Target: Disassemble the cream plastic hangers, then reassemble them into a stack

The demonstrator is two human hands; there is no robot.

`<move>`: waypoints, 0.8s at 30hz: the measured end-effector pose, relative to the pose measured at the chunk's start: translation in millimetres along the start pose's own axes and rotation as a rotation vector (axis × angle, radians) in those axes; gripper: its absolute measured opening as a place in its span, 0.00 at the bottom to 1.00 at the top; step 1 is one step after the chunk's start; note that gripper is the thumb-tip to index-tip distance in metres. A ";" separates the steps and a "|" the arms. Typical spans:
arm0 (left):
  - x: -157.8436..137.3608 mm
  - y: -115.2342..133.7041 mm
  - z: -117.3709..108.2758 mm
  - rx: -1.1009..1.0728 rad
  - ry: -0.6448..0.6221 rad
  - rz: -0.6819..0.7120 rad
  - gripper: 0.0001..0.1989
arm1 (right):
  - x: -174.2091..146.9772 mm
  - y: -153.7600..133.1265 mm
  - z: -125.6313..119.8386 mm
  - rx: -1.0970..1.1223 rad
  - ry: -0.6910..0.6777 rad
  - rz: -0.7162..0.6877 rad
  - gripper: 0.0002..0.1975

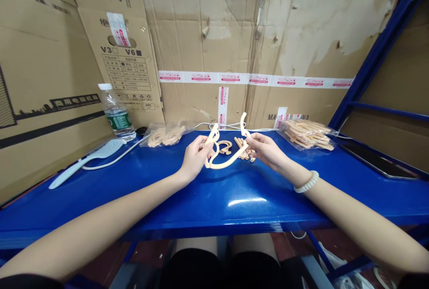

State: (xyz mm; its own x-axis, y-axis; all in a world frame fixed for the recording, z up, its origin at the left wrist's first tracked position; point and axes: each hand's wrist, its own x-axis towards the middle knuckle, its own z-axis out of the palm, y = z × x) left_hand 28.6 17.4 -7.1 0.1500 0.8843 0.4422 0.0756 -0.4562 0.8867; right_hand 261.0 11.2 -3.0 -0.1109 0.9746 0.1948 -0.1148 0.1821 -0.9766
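Observation:
My left hand (197, 157) is closed, pinching one end of a cream plastic folding clothes hanger (225, 165) above the middle of the table. This end has a looped, curved part standing up from the fingers. My right hand (264, 149) is closed on the other end, where a curved arm comes up to the fingertips and a bent piece rises above them. The fingers partly hide how the parts join. Just behind the hands lie a cream ring-shaped part (225, 147) and several cream stick-like parts (240, 142) on the blue table (214, 204).
Clear bags of cream parts lie at the back left (166, 135) and back right (304, 133). On the left are a water bottle (117, 116), a pale hairbrush (100, 152) and a white cable. A dark tablet-like device (378, 161) lies far right. Cardboard (201, 47) walls the back.

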 end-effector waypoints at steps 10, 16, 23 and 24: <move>-4.5 2.1 5.8 0.029 -0.286 -0.155 0.09 | -4.1 -1.1 4.6 0.014 -0.150 0.149 0.16; -2.1 0.1 7.6 -0.149 -0.482 -0.314 0.14 | -7.9 4.3 13.5 0.016 -0.142 0.069 0.16; 2.0 3.2 2.3 -0.288 -0.636 -0.444 0.15 | -11.3 6.6 22.8 0.005 -0.091 -0.063 0.17; 2.0 4.1 1.6 -0.280 -0.650 -0.451 0.13 | -12.0 6.1 23.9 -0.001 -0.094 -0.073 0.16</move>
State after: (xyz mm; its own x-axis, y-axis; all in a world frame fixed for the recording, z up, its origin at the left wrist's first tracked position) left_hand 30.9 17.1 -2.8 0.7086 0.7036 -0.0527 0.0301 0.0445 0.9986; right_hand 238.0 -2.5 -9.1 -0.1942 0.9421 0.2733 -0.1255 0.2524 -0.9594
